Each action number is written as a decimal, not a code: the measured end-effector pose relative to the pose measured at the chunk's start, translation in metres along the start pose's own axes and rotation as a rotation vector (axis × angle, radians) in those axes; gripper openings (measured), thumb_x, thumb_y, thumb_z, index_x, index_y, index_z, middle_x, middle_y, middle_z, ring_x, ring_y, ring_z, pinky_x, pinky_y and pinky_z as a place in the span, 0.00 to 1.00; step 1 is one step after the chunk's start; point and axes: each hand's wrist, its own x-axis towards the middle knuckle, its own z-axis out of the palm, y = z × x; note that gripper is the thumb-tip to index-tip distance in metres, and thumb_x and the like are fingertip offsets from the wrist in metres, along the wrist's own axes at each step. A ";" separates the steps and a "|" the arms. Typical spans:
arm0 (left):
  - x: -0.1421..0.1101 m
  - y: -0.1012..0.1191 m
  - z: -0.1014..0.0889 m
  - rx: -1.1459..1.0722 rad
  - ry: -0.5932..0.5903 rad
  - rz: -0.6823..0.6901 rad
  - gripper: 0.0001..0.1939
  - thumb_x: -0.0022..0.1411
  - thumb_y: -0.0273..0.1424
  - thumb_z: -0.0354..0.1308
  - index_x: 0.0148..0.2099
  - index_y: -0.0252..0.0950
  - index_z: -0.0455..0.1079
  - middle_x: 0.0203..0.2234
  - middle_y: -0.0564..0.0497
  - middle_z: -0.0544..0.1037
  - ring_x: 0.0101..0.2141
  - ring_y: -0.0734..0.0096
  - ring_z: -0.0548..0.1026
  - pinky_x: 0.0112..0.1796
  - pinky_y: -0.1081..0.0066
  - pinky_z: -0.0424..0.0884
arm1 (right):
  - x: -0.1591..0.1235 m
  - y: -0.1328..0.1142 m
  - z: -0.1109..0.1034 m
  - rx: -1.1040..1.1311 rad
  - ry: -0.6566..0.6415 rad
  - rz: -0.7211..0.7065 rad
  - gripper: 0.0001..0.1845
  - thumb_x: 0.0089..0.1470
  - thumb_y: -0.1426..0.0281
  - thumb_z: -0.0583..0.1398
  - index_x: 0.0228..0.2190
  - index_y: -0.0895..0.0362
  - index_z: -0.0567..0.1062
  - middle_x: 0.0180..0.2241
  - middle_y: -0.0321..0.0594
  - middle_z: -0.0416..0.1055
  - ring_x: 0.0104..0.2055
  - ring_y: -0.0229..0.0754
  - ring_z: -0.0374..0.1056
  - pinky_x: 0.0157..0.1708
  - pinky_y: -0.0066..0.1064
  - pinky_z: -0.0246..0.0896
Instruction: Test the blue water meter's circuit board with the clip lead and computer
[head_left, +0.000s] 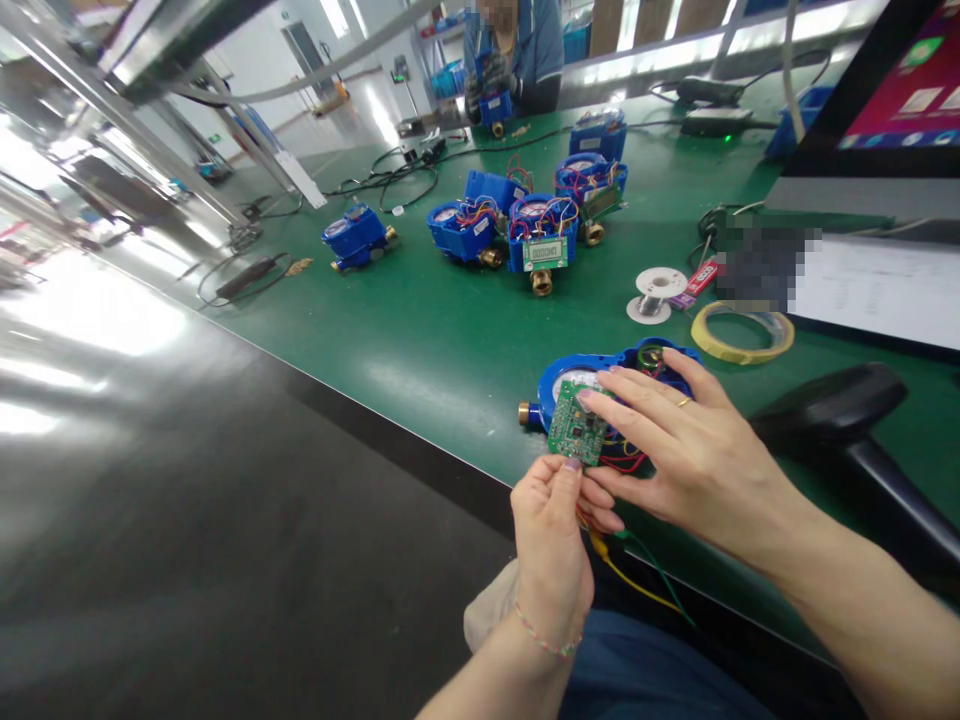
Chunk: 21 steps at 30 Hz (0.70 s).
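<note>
My left hand point(551, 540) pinches the lower edge of a small green circuit board point(576, 425), holding it upright at the near table edge. My right hand point(679, 450) rests with fingers spread over the board and over the red, yellow and green wires point(630, 462) that run from it. Behind the board lies an open blue water meter point(600, 375) with a brass fitting and a white dial. The right hand hides much of the meter's inside.
Several blue meters point(540, 235) with wiring stand farther back on the green table point(420, 330). A solder spool point(656, 292), a yellow tape roll point(742, 332) and a black scanner point(840, 420) lie to the right, under a monitor point(892, 90). Another person point(514, 55) works at the far end.
</note>
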 end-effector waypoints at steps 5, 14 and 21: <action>-0.002 -0.002 0.001 -0.019 0.011 0.014 0.11 0.57 0.33 0.57 0.29 0.31 0.62 0.17 0.52 0.68 0.15 0.77 0.66 0.18 0.82 0.63 | 0.000 0.000 0.000 -0.002 0.016 -0.010 0.17 0.57 0.68 0.56 0.45 0.67 0.69 0.46 0.52 0.67 0.48 0.51 0.65 0.55 0.53 0.47; -0.004 -0.007 0.002 -0.048 0.022 0.040 0.11 0.59 0.33 0.56 0.29 0.31 0.62 0.18 0.53 0.68 0.16 0.78 0.66 0.19 0.82 0.64 | 0.001 -0.001 0.000 0.000 0.035 -0.008 0.18 0.56 0.69 0.57 0.45 0.68 0.69 0.46 0.53 0.68 0.48 0.50 0.65 0.57 0.50 0.44; -0.004 -0.009 0.002 -0.042 0.029 0.065 0.10 0.61 0.31 0.53 0.29 0.31 0.63 0.18 0.52 0.68 0.17 0.78 0.66 0.20 0.82 0.64 | 0.000 0.001 0.002 -0.001 0.039 -0.004 0.18 0.58 0.67 0.55 0.44 0.68 0.70 0.45 0.52 0.68 0.47 0.49 0.65 0.56 0.51 0.46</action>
